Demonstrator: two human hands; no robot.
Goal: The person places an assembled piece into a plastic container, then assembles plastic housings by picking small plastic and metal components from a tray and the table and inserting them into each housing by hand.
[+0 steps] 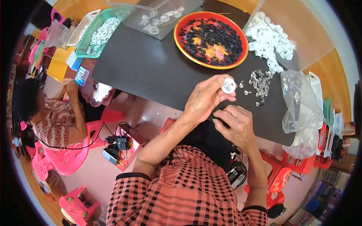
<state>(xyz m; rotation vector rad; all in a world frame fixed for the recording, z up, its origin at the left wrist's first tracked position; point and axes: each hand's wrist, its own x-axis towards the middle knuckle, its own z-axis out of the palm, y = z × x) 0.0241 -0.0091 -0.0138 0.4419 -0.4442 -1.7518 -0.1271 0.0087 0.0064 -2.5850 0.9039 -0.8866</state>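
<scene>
My left hand point(203, 97) is raised over the table's near edge, its thumb and fingers pinching a small round white plastic piece point(228, 86). Dark marks show on the face of that piece. Close by on the right, my right hand point(238, 125) is closed with its fingers curled in; whatever they hold, if anything, is hidden. Just beyond the hands, a loose pile of small clear plastic parts point(261, 83) lies on the dark tabletop point(151, 67). A red tray with a yellow rim point(183, 57), full of tiny black parts point(211, 39), stands farther back.
White plastic pieces point(269, 39) are heaped at the back right, near clear plastic bags point(296, 101). A clear bin point(149, 28) and a green basket point(81, 51) of white rings stand at the back left. Another person point(60, 116) sits left, holding a phone point(81, 76).
</scene>
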